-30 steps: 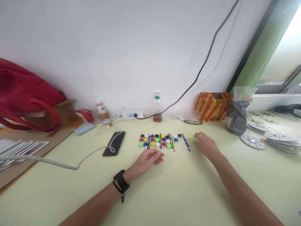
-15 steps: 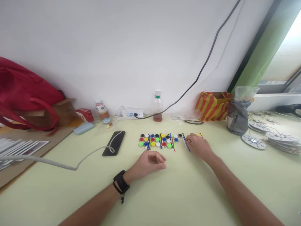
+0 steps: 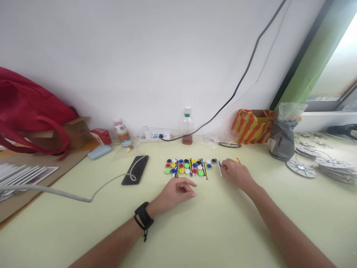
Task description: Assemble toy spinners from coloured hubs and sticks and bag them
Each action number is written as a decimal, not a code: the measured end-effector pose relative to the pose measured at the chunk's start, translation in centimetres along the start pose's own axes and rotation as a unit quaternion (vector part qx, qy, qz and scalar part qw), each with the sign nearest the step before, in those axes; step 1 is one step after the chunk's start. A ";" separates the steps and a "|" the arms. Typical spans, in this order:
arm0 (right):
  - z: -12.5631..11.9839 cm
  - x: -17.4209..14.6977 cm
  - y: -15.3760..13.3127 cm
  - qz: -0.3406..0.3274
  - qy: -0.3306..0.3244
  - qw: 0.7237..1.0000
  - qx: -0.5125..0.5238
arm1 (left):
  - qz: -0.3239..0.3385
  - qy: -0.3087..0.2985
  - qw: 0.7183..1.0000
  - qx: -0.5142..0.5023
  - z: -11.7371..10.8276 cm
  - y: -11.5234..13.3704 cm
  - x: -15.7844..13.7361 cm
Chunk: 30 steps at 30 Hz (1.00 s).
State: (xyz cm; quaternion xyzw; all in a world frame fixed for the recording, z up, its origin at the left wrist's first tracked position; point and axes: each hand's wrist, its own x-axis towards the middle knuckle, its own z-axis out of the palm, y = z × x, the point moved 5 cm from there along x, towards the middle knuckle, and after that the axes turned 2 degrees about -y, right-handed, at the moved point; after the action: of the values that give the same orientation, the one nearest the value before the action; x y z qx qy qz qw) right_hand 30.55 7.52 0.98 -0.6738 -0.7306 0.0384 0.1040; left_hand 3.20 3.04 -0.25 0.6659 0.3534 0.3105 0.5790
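My left hand (image 3: 178, 191) rests on the table in front of the rows of small discs, thumb and index finger apart with nothing between them. A black watch sits on that wrist. My right hand (image 3: 235, 172) is at the right end of the rows, fingers pinched on a thin blue strip (image 3: 219, 163), mostly hidden by them. Close by lies a white strip (image 3: 220, 170). The round discs (image 3: 187, 166) are black, white, red, blue, yellow and green. Bundles of coloured strips (image 3: 205, 169) lie between groups of them. Yellow and red strip ends (image 3: 238, 160) show behind my right hand.
A black phone (image 3: 135, 170) with a grey cable lies left of the discs. Behind stand a bottle (image 3: 187, 126), a power strip (image 3: 154, 135) and glasses (image 3: 229, 144). A striped bag (image 3: 252, 125), a grey bag (image 3: 282, 139) and stacked white discs (image 3: 336, 163) are right.
The blue strip has shifted at my right fingers, and its lower end no longer shows. The white strip lies at a slightly different angle. My left hand has barely moved.
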 end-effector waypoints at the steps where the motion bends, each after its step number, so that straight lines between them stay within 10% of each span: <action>1: -0.2 0.0 0.1 0.002 0.011 1.000 0.001 | 0.002 0.001 1.000 0.000 0.0 0.0 0.0; 11: -0.8 -0.1 -0.7 -0.035 0.073 0.985 0.153 | 0.000 -0.012 1.000 0.015 0.1 0.3 0.0; 30: 0.1 -0.4 -2.0 -0.077 0.026 0.991 0.108 | 0.000 -0.014 0.999 0.049 0.1 0.4 0.0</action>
State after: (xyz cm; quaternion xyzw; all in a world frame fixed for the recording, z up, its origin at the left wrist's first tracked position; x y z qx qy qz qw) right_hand 28.56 6.95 1.20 -0.6009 -0.7690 0.0919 0.1979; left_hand 3.34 2.94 0.12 0.6976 0.3602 0.2831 0.5508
